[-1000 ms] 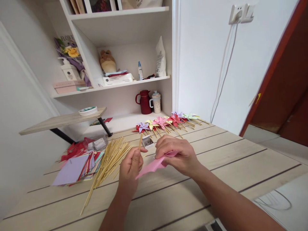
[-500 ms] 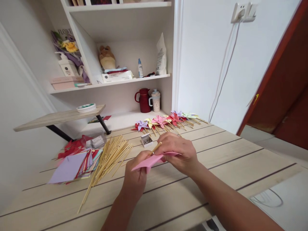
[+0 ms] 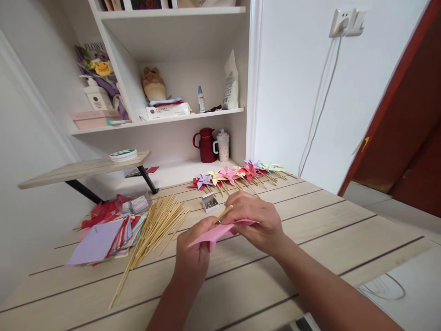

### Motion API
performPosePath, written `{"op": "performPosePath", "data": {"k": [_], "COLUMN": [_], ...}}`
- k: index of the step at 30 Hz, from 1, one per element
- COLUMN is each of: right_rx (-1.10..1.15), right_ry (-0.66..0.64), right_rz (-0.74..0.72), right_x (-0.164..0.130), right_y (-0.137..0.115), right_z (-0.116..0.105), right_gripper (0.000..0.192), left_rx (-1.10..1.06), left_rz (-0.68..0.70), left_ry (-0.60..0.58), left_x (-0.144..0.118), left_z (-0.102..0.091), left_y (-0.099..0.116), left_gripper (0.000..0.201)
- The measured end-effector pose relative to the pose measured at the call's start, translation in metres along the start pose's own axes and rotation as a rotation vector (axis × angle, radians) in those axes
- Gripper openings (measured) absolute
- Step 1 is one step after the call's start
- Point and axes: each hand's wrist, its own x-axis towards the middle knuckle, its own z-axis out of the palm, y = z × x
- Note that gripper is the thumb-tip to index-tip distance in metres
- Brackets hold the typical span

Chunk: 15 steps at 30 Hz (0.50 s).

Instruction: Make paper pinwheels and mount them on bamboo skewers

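A pink paper pinwheel (image 3: 214, 235) is held above the table between my two hands. My left hand (image 3: 193, 250) pinches its left side, thumb on top and fingers curled beneath. My right hand (image 3: 257, 220) is closed on its right side, with the fingers bent over the paper. A short length of wooden stick (image 3: 225, 213) shows between the hands, against my right fingers; the rest of it is hidden. A small shiny metal bit lies by the stick's near end, close to my left thumb. Just beyond the hands stands an open little box of metal pins (image 3: 210, 203).
Finished pinwheels (image 3: 230, 174) on sticks lie along the table's back edge. To the left are a pile of wooden sticks (image 3: 158, 225), a stack of coloured paper squares (image 3: 98, 241) and a raised wooden shelf (image 3: 86, 169). A red jug (image 3: 206, 146) and a cup (image 3: 223, 146) stand behind.
Both hands keep their grip on the pink pinwheel with almost no movement. The camera view has shifted very slightly.
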Motion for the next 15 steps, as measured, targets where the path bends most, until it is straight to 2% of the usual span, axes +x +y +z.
{"op": "performPosePath", "data": {"k": [8, 11, 15], "right_rx": [0.015, 0.025, 0.023], "right_ry": [0.032, 0.034, 0.048], "right_rz": [0.016, 0.02, 0.024], "right_x": [-0.0009, 0.0005, 0.0017], "right_y": [0.0008, -0.0005, -0.0019], "right_z": [0.0014, 0.0015, 0.0007], "right_gripper": [0.01, 0.01, 0.011], "left_rx": [0.041, 0.032, -0.002], "left_rz": [0.015, 0.006, -0.004], "left_ry": [0.128, 0.119, 0.034], "left_x": [-0.0012, -0.0015, -0.0012], "left_z": [0.0044, 0.0038, 0.0009], "left_y": [0.0038, 0.0018, -0.0019], "left_gripper": [0.037, 0.037, 0.035]}}
